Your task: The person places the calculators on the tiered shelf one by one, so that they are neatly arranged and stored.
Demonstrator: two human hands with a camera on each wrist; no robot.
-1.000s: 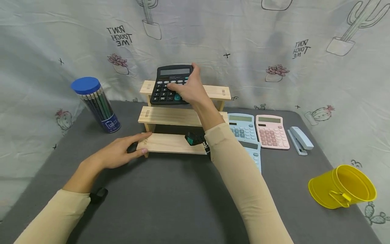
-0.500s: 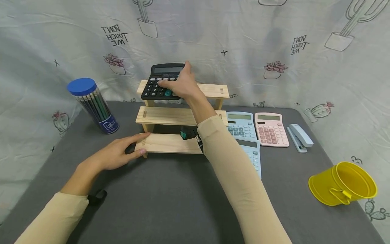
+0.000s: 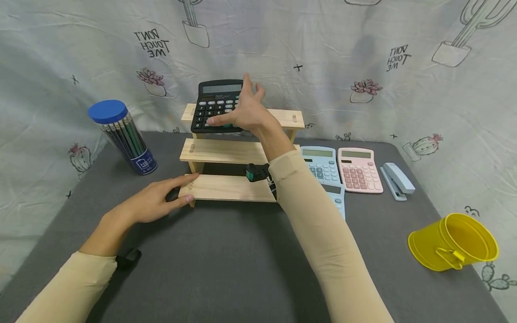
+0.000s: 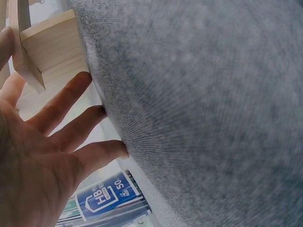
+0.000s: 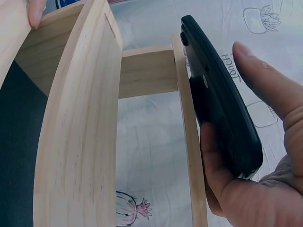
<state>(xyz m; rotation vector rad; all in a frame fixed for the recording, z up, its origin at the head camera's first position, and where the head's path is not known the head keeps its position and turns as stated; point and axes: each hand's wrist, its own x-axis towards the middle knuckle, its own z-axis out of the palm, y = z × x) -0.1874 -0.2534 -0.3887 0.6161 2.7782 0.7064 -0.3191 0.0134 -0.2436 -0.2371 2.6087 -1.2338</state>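
A black desk calculator [image 3: 216, 105] leans back at the left end of the top step of a three-step wooden shelf [image 3: 226, 186]. My right hand [image 3: 252, 110] is at its right side. In the right wrist view the thumb [image 5: 258, 71] stands off the calculator's face, while a finger [image 5: 213, 156] lies between its back and the top board. My left hand [image 3: 151, 202] rests against the left end of the lowest board, thumb and index finger touching the wood. Its other fingers spread straight in the left wrist view.
Left of the shelf stands a blue-lidded pencil tub [image 3: 123, 137]. On the right lie light blue calculators [image 3: 319, 157], a pink calculator [image 3: 359, 170] and a pale blue stapler [image 3: 397, 179]. A yellow bucket [image 3: 452, 242] sits near the right edge. A printed curtain hangs behind.
The black calculator has shifted left along the top step. My right hand has loosened, its thumb and fingers spreading from the calculator. The left hand stays at the lowest board.
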